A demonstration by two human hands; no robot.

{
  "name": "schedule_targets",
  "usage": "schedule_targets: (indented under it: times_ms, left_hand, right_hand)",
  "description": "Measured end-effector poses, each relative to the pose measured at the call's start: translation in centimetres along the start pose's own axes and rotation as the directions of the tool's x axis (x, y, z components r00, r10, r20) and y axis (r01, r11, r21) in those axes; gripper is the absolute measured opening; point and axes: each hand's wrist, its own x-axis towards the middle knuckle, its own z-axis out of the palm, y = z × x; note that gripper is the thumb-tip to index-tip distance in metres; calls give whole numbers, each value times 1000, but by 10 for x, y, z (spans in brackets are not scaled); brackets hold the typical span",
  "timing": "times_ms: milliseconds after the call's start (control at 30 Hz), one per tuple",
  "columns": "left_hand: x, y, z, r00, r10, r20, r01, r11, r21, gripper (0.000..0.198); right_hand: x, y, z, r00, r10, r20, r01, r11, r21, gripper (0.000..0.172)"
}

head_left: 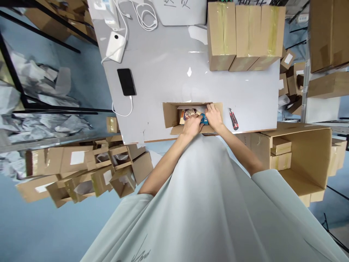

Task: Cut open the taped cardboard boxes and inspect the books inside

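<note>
An open cardboard box (171,115) lies near the table's front edge with its flaps spread. Inside it is a package with a colourful printed picture (188,113), and beside that a blue packet (205,119) with pale lettering. My left hand (193,124) reaches into the box from the front, its fingers curled against the blue packet and partly hiding it. My right hand (214,114) is at the box's right end, fingers bent close together at the far rim. Its thumb is near the blue packet. A red and black box cutter (233,119) rests on the table to the right.
Three taped cartons (222,36) stand at the back right, beside a silver laptop (182,12). A black phone (126,82) on a white cable and a white power bank (116,46) are at left. A large open carton (302,156) is at right; several boxes (76,160) lie lower left.
</note>
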Motion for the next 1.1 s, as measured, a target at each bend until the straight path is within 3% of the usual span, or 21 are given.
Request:
schedule_targets:
  times_ms: [233, 367, 467, 633, 833, 1100]
  left_hand:
    - [17, 14, 6, 999, -46, 7, 46, 999, 8, 30]
    - [29, 25, 14, 996, -84, 26, 83, 996, 38, 47]
    - [43, 33, 21, 987, -158, 29, 156, 986, 63, 58]
    - [59, 53, 21, 952, -301, 62, 296, 952, 81, 48]
    - [37, 60, -2, 963, -268, -38, 270, 944, 188, 41]
    - [-1, 25, -27, 981, -169, -97, 190, 943, 275, 40]
  right_hand:
    - [-2, 24, -6, 997, -78, 19, 78, 996, 35, 43]
    - [0, 32, -9, 997, -72, 14, 71, 994, 77, 37]
    - [3, 35, -10, 997, -74, 3, 74, 995, 62, 38]
    - [4, 37, -9, 997, -80, -13, 81, 995, 57, 39]
    - [7, 42, -5, 991, -81, -107, 101, 976, 194, 36]
    - [19, 35, 2, 988, -8, -152, 60, 939, 338, 37]
